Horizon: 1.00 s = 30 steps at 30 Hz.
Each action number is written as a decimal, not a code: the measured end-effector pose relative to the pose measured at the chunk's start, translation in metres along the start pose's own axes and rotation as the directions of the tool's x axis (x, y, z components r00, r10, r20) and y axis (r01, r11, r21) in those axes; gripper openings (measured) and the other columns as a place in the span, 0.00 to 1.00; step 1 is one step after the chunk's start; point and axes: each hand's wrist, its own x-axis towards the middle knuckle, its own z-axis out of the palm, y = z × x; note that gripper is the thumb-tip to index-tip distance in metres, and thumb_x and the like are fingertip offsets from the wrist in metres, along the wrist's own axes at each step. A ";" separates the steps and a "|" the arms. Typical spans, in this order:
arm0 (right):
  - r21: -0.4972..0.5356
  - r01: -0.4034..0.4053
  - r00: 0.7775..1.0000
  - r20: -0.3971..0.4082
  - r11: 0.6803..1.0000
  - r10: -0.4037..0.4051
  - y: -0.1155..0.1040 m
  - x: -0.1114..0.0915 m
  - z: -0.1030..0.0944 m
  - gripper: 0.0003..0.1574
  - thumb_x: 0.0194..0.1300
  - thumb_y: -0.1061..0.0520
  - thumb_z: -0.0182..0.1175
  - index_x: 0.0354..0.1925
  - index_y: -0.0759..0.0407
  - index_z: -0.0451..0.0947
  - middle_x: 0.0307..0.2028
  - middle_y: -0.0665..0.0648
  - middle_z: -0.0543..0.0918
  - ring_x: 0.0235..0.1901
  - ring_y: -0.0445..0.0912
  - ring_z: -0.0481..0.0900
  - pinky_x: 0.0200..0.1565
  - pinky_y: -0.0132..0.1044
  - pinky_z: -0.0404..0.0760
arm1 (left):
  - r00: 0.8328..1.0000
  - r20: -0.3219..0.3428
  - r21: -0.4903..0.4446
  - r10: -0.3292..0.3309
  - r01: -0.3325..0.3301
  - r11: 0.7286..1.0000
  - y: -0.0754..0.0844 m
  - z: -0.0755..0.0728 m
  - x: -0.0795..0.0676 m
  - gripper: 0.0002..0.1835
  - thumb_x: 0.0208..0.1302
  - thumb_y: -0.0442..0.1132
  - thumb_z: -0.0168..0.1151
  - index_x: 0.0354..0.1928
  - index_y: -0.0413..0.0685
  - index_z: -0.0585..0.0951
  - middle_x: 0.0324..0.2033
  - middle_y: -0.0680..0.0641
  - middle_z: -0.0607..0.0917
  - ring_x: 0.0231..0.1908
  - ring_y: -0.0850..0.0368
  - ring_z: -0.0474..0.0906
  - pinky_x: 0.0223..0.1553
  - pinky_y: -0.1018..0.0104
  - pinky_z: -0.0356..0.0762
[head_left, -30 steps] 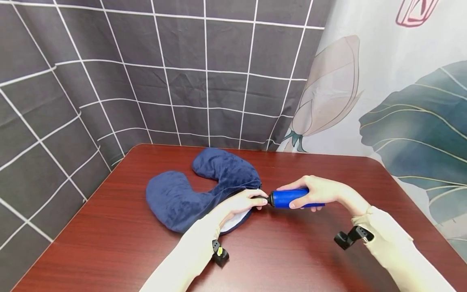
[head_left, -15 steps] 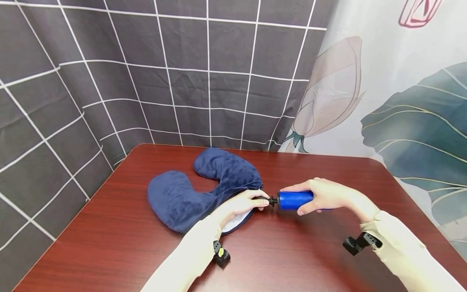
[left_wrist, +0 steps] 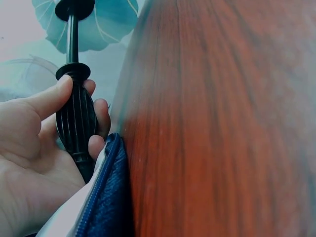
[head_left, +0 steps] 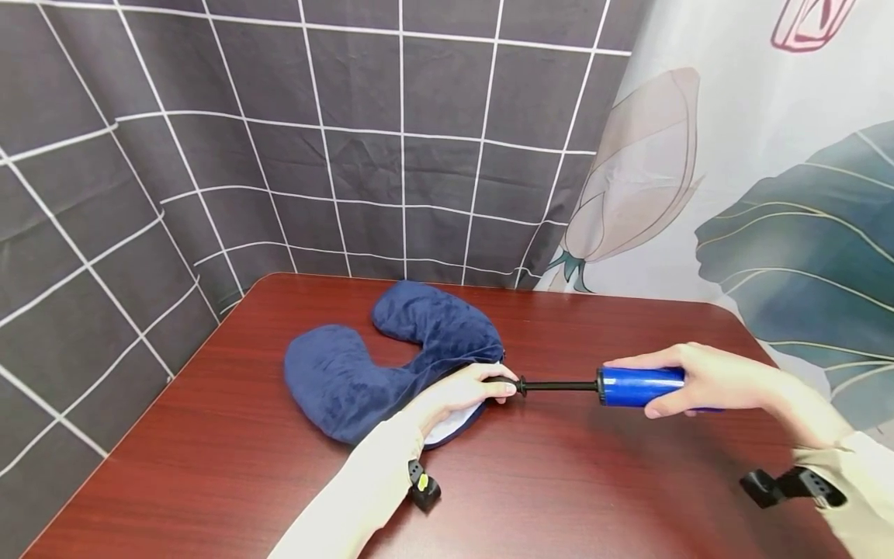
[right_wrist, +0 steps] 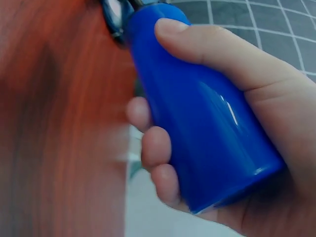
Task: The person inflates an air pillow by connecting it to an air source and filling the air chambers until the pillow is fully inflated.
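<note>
In the head view, I take the navy pillow (head_left: 349, 384) as my landmark; the far edge of the table (head_left: 559, 497) runs just behind it, and wood stretches off to its right. Right of the pillow, the right hand (head_left: 708, 378), wrist bent, grips the blue pump (head_left: 635, 387), whose thin black rod (head_left: 562, 386) spans toward the left hand (head_left: 461, 388) at the pillow's right side.

In the left wrist view, I see thumb and fingers curled round the black handle (left_wrist: 76, 121), just beside the pillow's zipped edge.

In the right wrist view, fingers wrap the pump from both sides.
</note>
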 end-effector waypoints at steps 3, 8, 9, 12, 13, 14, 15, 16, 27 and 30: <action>0.009 -0.008 1.000 0.021 1.000 0.008 0.001 -0.006 -0.004 0.41 0.60 0.44 0.69 0.70 0.41 0.67 0.50 0.60 0.80 0.27 0.36 0.79 0.25 0.36 0.80 | 1.000 0.006 0.028 0.021 -0.021 0.999 -0.001 0.000 0.001 0.13 0.69 0.38 0.58 0.50 0.37 0.81 0.31 0.41 0.82 0.32 0.67 0.74 0.43 0.76 0.70; -0.193 -0.013 1.000 -0.026 0.981 0.008 -0.007 0.002 0.001 0.41 0.56 0.39 0.70 0.67 0.39 0.71 0.48 0.52 0.83 0.32 0.36 0.79 0.30 0.33 0.77 | 0.999 0.003 0.136 0.044 -0.044 0.990 -0.003 0.001 0.001 0.13 0.68 0.40 0.60 0.50 0.42 0.82 0.34 0.43 0.86 0.33 0.70 0.75 0.44 0.76 0.72; -0.253 -0.021 0.999 -0.043 0.967 0.010 -0.010 0.005 0.003 0.41 0.54 0.38 0.71 0.66 0.37 0.72 0.47 0.50 0.83 0.34 0.36 0.79 0.31 0.33 0.76 | 0.999 0.002 0.154 0.045 -0.045 0.987 -0.003 0.001 0.001 0.13 0.68 0.41 0.61 0.50 0.43 0.82 0.34 0.44 0.86 0.33 0.70 0.76 0.43 0.76 0.72; -0.385 -0.042 0.996 -0.089 0.922 0.009 -0.020 0.014 0.009 0.40 0.51 0.38 0.72 0.63 0.34 0.74 0.46 0.47 0.85 0.39 0.39 0.79 0.34 0.37 0.75 | 0.999 -0.012 0.199 0.043 -0.040 0.979 -0.002 0.000 0.001 0.13 0.66 0.43 0.63 0.49 0.48 0.82 0.37 0.49 0.86 0.35 0.70 0.74 0.43 0.75 0.71; -0.401 -0.049 0.995 -0.094 0.915 0.012 -0.023 0.018 0.012 0.40 0.50 0.38 0.72 0.63 0.33 0.74 0.46 0.47 0.85 0.39 0.41 0.79 0.34 0.38 0.75 | 0.999 -0.019 0.214 0.043 -0.038 0.976 -0.002 0.000 0.001 0.12 0.66 0.44 0.64 0.49 0.50 0.82 0.38 0.50 0.85 0.36 0.69 0.74 0.43 0.75 0.70; -0.413 -0.047 0.995 -0.096 0.910 0.008 -0.027 0.023 0.014 0.40 0.50 0.38 0.72 0.63 0.33 0.74 0.46 0.48 0.85 0.39 0.42 0.79 0.34 0.39 0.76 | 0.999 -0.025 0.228 0.042 -0.035 0.973 -0.002 0.000 0.001 0.12 0.65 0.45 0.64 0.49 0.51 0.82 0.38 0.51 0.85 0.36 0.69 0.73 0.43 0.75 0.69; -0.424 -0.046 0.995 -0.095 0.905 0.006 -0.030 0.028 0.016 0.40 0.50 0.38 0.72 0.63 0.33 0.74 0.46 0.48 0.85 0.40 0.43 0.79 0.35 0.40 0.76 | 0.999 -0.031 0.247 0.043 -0.034 0.969 -0.002 0.000 0.001 0.13 0.65 0.46 0.64 0.49 0.53 0.82 0.39 0.52 0.85 0.37 0.68 0.72 0.43 0.75 0.68; -0.429 -0.040 0.996 -0.090 0.902 0.001 -0.034 0.033 0.018 0.41 0.50 0.38 0.72 0.63 0.34 0.74 0.46 0.48 0.85 0.40 0.44 0.79 0.35 0.41 0.77 | 0.998 -0.036 0.262 0.043 -0.032 0.965 -0.001 0.000 0.001 0.13 0.65 0.46 0.65 0.49 0.54 0.82 0.39 0.53 0.84 0.37 0.68 0.71 0.43 0.75 0.67; -0.439 -0.005 0.999 -0.040 0.898 -0.014 -0.055 0.082 0.044 0.38 0.54 0.37 0.70 0.61 0.46 0.74 0.45 0.52 0.84 0.41 0.49 0.78 0.38 0.44 0.79 | 0.999 -0.028 0.253 0.046 -0.037 0.967 -0.001 0.002 0.001 0.12 0.67 0.46 0.63 0.49 0.53 0.82 0.36 0.53 0.83 0.36 0.67 0.72 0.43 0.74 0.67; -0.434 -0.001 0.999 -0.042 0.901 -0.019 -0.058 0.088 0.048 0.39 0.55 0.37 0.69 0.61 0.47 0.74 0.44 0.52 0.84 0.40 0.48 0.78 0.38 0.43 0.78 | 0.999 -0.028 0.245 0.039 -0.031 0.969 0.000 0.002 0.002 0.12 0.67 0.45 0.63 0.49 0.52 0.82 0.35 0.53 0.84 0.36 0.68 0.72 0.44 0.75 0.68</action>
